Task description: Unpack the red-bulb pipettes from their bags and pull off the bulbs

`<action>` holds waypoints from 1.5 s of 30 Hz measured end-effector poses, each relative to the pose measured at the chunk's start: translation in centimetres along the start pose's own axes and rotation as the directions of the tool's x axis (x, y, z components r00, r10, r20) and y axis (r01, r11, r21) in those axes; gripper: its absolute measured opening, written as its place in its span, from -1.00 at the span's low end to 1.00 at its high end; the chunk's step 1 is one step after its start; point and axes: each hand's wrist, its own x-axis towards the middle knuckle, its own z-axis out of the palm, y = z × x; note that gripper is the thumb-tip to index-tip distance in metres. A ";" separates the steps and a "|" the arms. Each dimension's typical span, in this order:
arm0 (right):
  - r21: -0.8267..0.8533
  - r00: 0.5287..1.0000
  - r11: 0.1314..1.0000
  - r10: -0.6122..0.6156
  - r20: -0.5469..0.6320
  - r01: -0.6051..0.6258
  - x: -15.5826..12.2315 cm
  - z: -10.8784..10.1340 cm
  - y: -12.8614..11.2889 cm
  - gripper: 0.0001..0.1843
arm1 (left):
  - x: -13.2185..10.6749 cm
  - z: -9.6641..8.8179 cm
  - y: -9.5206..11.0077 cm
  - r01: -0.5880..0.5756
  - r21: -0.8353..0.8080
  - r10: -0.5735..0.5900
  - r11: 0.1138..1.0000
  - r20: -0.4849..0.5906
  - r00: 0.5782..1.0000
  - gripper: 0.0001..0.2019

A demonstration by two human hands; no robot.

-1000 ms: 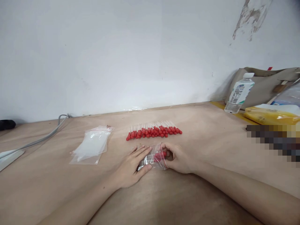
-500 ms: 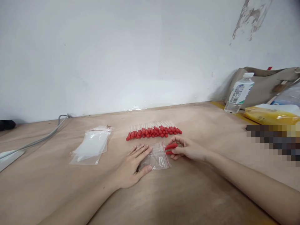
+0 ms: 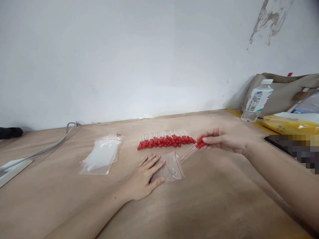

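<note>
My left hand [image 3: 147,177] lies flat with its fingers spread over a clear zip bag [image 3: 171,169], whose red-striped mouth faces right. In my right hand [image 3: 216,141], fingers pinch a few red-headed sticks [image 3: 201,141] by their heads. Their thin pale stems slant down left, and the stem ends come close to the bag's mouth; I cannot tell whether they are still inside. Behind the bag, a row of similar red-headed sticks [image 3: 166,141] lies side by side, heads toward me.
A stack of clear zip bags [image 3: 101,156] lies at left, near a grey cable [image 3: 53,142]. On the right are a water bottle [image 3: 258,99], a beige bag [image 3: 281,83], a yellow package [image 3: 291,124] and a dark, partly blurred item. A white wall [image 3: 124,59] bounds the table's back.
My right hand has moved right and upward from the bag's mouth, drawing the red-headed sticks along, so their stems now show outside the bag. My left hand stays on the bag.
</note>
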 end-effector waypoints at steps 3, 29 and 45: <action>-0.192 0.949 0.958 -0.250 -0.194 0.213 -0.1 -1.2 -2.3 -0.69 | -0.1 0.1 -0.1 -0.018 0.012 0.018 1.000 0.017 1.000 -0.46; -0.770 0.633 0.583 -0.705 -0.320 0.260 9.0 3.6 2.9 -0.80 | 0.0 0.2 -0.2 0.003 -0.005 -0.003 1.000 -0.001 1.000 -0.47; -0.773 0.764 0.339 -0.584 0.275 0.537 1.2 9.2 4.5 -0.55 | 0.0 0.1 0.1 0.012 -0.010 -0.012 1.000 -0.012 1.000 -0.46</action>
